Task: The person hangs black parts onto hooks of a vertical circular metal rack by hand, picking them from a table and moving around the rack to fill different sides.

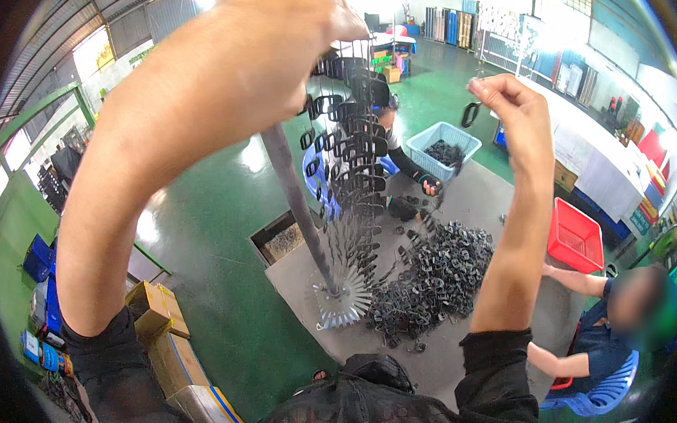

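Note:
My left hand point(287, 34) is raised at the top of a hanging rack point(295, 191) with a grey pole and many thin wire hooks. Its fingers curl in by the upper hooks; what they hold is hidden. Rows of small black oblong rings point(349, 127) hang from the rack. Off to the right, at about the same height, my right hand point(520, 106) pinches finger and thumb together, and a small black ring point(470, 114) dangles just below the fingertips. A heap of similar black parts point(434, 275) lies on the grey table point(300, 282) beneath my hands.
Across the table a co-worker's gloved hand point(431, 187) is beside a light blue basket point(444, 151) of black parts. Another person point(590, 336) sits at the right, near a red basket point(575, 235). Cardboard boxes point(170, 350) stand on the green floor at left.

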Action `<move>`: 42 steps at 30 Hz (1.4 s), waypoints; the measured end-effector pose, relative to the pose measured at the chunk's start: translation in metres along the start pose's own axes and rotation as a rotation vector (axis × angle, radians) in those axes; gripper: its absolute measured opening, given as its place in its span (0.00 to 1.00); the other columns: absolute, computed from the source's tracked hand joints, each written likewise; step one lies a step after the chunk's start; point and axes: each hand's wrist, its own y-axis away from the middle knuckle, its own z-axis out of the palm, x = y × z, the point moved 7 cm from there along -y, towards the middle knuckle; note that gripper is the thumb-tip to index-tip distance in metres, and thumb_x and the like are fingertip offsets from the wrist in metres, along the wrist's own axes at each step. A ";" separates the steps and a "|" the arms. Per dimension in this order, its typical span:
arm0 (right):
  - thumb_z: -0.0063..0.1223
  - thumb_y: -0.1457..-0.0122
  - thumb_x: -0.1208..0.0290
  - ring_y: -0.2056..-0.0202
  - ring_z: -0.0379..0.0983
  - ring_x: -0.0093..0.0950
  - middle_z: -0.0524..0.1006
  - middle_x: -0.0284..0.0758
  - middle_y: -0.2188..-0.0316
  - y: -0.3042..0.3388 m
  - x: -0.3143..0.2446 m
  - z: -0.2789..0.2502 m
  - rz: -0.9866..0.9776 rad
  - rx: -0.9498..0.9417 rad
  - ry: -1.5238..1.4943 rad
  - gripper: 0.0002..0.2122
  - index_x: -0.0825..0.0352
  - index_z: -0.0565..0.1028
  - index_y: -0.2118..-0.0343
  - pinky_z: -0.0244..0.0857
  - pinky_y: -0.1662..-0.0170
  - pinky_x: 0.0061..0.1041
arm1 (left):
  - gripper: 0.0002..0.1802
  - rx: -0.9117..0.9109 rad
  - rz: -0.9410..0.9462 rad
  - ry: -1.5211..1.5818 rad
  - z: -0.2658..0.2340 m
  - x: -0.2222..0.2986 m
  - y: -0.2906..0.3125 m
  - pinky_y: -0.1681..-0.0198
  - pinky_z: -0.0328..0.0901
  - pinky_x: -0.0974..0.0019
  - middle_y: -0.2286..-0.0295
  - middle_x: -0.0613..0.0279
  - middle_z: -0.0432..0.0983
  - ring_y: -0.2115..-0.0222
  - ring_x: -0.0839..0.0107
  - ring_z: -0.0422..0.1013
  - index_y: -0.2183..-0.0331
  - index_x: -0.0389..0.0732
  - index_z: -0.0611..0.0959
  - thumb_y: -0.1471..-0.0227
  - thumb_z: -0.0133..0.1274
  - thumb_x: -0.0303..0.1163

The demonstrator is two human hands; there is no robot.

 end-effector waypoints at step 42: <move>0.57 0.46 0.74 0.72 0.69 0.17 0.74 0.31 0.75 0.022 -0.095 0.100 -0.436 0.121 0.223 0.06 0.70 0.79 0.68 0.66 0.68 0.21 | 0.07 -0.428 -0.280 0.070 -0.020 0.010 -0.006 0.70 0.67 0.58 0.79 0.44 0.73 0.76 0.50 0.71 0.79 0.27 0.76 0.62 0.46 0.23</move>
